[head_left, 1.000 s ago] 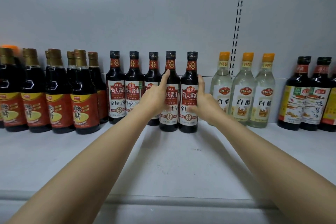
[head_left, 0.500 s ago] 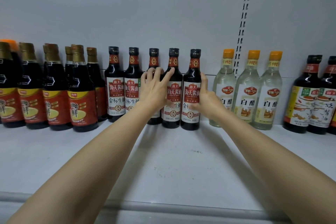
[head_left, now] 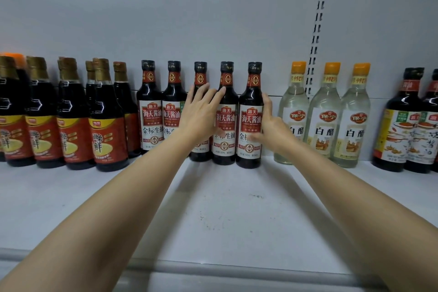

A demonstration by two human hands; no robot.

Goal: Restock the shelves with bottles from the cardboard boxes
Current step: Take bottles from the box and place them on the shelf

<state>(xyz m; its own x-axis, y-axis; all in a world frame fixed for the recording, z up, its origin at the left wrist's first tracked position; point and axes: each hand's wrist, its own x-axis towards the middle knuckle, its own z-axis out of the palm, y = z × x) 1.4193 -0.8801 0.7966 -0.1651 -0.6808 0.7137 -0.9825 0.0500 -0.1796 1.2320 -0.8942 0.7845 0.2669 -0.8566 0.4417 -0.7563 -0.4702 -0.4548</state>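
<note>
Five dark soy sauce bottles with red-and-white labels stand in a row at the back of the white shelf (head_left: 225,216). My left hand (head_left: 201,116) lies with straight, spread fingers against the third bottle (head_left: 200,73) and the fourth bottle (head_left: 226,130). My right hand (head_left: 272,125) holds the fifth, rightmost bottle (head_left: 250,114), with the thumb on its label and the fingers round its right side. All the bottles stand upright and close together. No cardboard box is in view.
Left of the row stand dark bottles with gold caps and red labels (head_left: 106,125). On the right are three clear vinegar bottles with orange caps (head_left: 324,116), then more dark bottles (head_left: 403,125). A grey rail (head_left: 213,268) edges the shelf front.
My left hand has let go of the fourth bottle and spread flat across the third and fourth. My right hand has stayed on the rightmost bottle.
</note>
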